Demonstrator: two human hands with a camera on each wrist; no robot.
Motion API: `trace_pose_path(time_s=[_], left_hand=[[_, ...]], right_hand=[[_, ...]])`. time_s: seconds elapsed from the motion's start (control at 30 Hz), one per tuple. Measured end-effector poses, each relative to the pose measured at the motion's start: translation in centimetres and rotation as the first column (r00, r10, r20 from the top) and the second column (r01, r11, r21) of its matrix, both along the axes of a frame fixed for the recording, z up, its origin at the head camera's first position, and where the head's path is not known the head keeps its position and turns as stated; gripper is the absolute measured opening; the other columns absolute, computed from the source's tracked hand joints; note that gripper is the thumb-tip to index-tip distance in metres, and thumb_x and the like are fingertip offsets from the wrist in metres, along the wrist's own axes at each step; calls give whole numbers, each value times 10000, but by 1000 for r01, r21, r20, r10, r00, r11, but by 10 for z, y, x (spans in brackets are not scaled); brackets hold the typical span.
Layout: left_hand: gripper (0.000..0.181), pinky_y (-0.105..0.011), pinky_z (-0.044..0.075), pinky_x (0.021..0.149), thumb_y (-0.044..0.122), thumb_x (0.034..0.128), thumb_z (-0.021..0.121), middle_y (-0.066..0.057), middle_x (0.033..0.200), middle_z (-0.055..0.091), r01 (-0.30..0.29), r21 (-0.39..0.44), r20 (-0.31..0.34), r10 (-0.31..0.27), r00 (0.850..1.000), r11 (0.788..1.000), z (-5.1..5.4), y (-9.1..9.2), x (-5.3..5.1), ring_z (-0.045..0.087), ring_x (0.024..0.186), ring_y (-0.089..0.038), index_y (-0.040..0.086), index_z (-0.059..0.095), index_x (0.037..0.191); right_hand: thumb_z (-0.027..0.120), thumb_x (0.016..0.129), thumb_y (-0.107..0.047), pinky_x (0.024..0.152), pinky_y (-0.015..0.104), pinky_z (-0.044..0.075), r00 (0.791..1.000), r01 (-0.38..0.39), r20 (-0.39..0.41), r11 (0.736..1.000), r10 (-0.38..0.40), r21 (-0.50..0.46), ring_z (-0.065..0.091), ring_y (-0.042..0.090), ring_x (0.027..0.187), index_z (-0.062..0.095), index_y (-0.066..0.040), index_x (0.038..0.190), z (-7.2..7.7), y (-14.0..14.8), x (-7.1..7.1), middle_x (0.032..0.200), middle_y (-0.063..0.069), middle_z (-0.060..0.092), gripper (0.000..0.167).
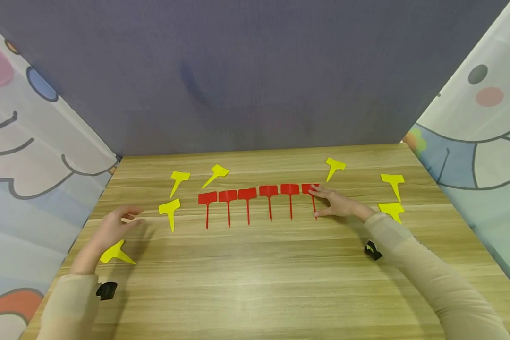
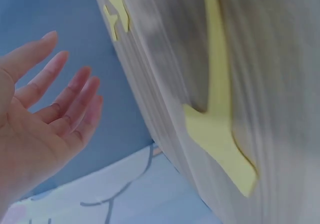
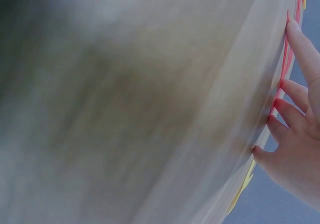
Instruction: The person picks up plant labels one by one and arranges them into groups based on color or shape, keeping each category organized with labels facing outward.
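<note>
Several red T-shaped plant labels (image 1: pixel 268 191) lie side by side in a row on the wooden table, stems towards me. My right hand (image 1: pixel 337 202) rests on the rightmost red label (image 1: pixel 314 208), its fingertips on the head and its thumb by the stem's lower end. The right wrist view shows those fingers spread along the red label (image 3: pixel 285 58). At the left, my left hand (image 1: pixel 115 227) hovers above the table with loosely bent fingers and holds nothing. A yellow T-shaped plant label (image 1: pixel 118 252) lies under it, partly hidden by the wrist; another yellow label (image 1: pixel 170 213) lies to its right.
More yellow labels lie about the row: one label (image 1: pixel 180 182) and a second label (image 1: pixel 216 175) behind on the left, a third label (image 1: pixel 335 167) behind on the right. Two lie at the far right, the nearer label (image 1: pixel 391 209) beside my sleeve. A dark panel (image 1: pixel 255 80) stands behind the table.
</note>
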State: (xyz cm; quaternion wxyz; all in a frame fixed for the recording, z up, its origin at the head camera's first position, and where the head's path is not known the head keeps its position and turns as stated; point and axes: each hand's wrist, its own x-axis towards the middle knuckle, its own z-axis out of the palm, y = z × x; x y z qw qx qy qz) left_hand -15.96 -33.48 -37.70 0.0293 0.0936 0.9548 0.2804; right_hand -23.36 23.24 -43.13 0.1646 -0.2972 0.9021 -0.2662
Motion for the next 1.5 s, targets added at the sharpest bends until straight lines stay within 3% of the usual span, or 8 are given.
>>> trace_pose_path(time_s=[0.23, 0.5, 0.7, 1.0, 1.17, 1.5], left_hand=[[317, -519, 429, 735, 86, 880, 534, -303, 1060, 511, 3, 9, -29, -3, 1000, 1000, -7, -15, 10, 482, 925, -426, -112, 505, 1125], [348, -535, 425, 739, 110, 890, 520, -330, 1085, 485, -22, -19, 32, 23, 999, 1000, -11, -28, 20, 467, 941, -453, -126, 476, 1142], [439, -544, 418, 718, 226, 900, 513, -331, 1132, 458, -47, -62, 88, 52, 995, 997, -12, -37, 26, 446, 975, -471, -108, 453, 1178], [482, -527, 442, 676, 182, 833, 613, -365, 1072, 463, -48, -95, 93, 57, 994, 994, -14, -47, 37, 462, 926, -499, -127, 451, 1166], [505, -516, 445, 651, 205, 803, 648, -347, 1024, 493, -40, -126, 108, 54, 993, 991, -18, -51, 40, 475, 899, -491, -110, 464, 1153], [616, -496, 459, 621, 223, 734, 713, -377, 994, 519, -30, -152, 150, 53, 987, 988, -25, -58, 39, 531, 841, -468, -145, 443, 1148]], right_hand=[[689, 760, -239, 991, 608, 129, 1000, 9, 5, 1000, -9, -1, 115, 441, 1283, 299, 58, 1341, 0, 0, 1, 1426, 238, 156, 760], [686, 764, -250, 987, 606, 148, 1000, 18, 17, 1000, -18, 0, 103, 436, 1287, 295, 48, 1347, 0, 0, 1, 1432, 224, 153, 763], [682, 768, -249, 996, 610, 96, 999, 17, 28, 1000, -17, 3, 85, 427, 1294, 282, 46, 1353, 0, 0, 1, 1436, 224, 137, 768], [683, 767, -240, 992, 614, 98, 999, 20, 31, 1000, -20, -4, 76, 429, 1294, 281, 49, 1352, 1, 0, 2, 1435, 226, 136, 766], [687, 763, -237, 985, 616, 130, 999, 24, 27, 1000, -23, -11, 84, 436, 1291, 290, 50, 1348, 2, 0, 2, 1434, 225, 143, 764], [684, 766, -242, 1004, 604, 50, 999, 23, 31, 1000, -23, -6, 73, 423, 1297, 283, 47, 1352, 1, 0, 1, 1436, 225, 134, 767]])
